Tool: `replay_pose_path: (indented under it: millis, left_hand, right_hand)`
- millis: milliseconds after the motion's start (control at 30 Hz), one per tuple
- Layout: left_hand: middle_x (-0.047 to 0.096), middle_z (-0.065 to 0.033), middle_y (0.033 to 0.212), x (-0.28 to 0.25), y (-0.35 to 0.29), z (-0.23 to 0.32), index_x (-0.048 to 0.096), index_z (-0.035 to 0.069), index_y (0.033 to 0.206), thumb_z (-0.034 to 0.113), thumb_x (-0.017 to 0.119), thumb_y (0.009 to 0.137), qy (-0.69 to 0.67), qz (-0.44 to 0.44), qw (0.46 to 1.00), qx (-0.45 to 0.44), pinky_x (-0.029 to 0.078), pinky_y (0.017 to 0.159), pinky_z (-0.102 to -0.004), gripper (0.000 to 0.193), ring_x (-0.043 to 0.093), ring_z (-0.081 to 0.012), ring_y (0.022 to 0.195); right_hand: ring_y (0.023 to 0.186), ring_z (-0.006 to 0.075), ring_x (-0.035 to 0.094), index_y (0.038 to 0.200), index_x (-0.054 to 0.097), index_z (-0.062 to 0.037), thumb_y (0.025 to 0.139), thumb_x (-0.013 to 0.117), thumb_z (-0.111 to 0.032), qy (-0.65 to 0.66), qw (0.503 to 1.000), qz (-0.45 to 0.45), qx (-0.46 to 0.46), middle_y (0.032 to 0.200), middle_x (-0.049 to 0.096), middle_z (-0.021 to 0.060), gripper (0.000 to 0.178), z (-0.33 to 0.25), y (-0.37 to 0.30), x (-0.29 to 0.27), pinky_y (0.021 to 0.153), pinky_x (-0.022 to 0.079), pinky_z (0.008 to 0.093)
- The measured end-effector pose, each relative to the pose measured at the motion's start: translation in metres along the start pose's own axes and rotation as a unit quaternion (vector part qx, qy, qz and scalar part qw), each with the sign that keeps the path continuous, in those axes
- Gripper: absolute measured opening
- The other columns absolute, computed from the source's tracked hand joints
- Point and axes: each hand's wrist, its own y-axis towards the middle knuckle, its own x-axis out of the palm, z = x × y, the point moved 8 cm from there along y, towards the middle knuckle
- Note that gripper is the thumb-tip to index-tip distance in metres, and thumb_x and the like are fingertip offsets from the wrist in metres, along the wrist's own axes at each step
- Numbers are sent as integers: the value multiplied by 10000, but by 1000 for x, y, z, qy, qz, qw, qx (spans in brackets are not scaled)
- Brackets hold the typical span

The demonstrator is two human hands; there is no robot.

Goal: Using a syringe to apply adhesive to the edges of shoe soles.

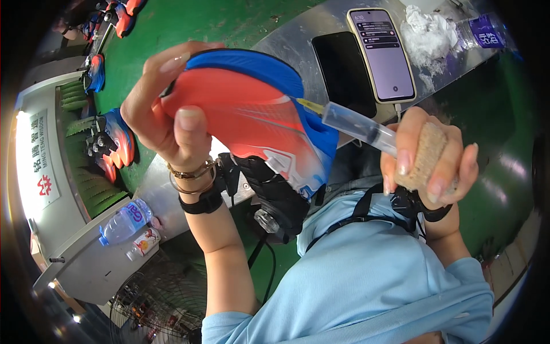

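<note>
My left hand [152,112] grips an orange-red shoe [229,106] at one end, thumb on its side and fingers round the edge. The shoe is tilted, with a blue sole edge, a white patch on its side and a black part hanging below. In my right hand [450,172] are a clear plastic syringe [356,124] and a tan, rough-textured block [425,152]. The syringe's yellow tip [310,105] points left at the seam between the shoe's orange and blue parts; whether it touches cannot be made out.
Behind the shoe, a black phone [345,74] and a lit phone [382,57] with a cable lie on the metal bench, beside crumpled white tissue [427,37] and a purple-labelled bottle [484,31]. At left are more shoes [120,137] on a conveyor, two bottles [126,222] and a fan [160,298].
</note>
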Motion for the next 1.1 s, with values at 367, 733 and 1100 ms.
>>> replay_pose_path:
  millis: [367,733,1100]
  left_hand:
    - [559,-238,977,-29,-25,-29,429,-26,1039,284,427,907,58,95,991,-76,460,783,-392,337,578,-299,871]
    - [551,-102,985,-57,-57,-58,479,11,1046,231,424,913,108,202,953,-199,426,785,-285,263,520,-155,872]
    - [577,-121,961,-97,-134,-116,384,48,1048,146,545,882,96,260,919,-281,451,778,-244,251,556,-138,901]
  right_hand:
    - [653,220,564,698,665,33,927,282,-372,-35,994,-6,106,867,574,232,602,38,-18,-17,606,461,292]
    - [635,205,587,731,664,49,928,297,-299,-99,986,-25,136,863,589,217,543,34,-38,-25,600,478,282]
    - [680,157,584,820,656,52,922,330,-203,-140,978,-4,154,920,579,170,427,33,-40,-26,615,474,244]
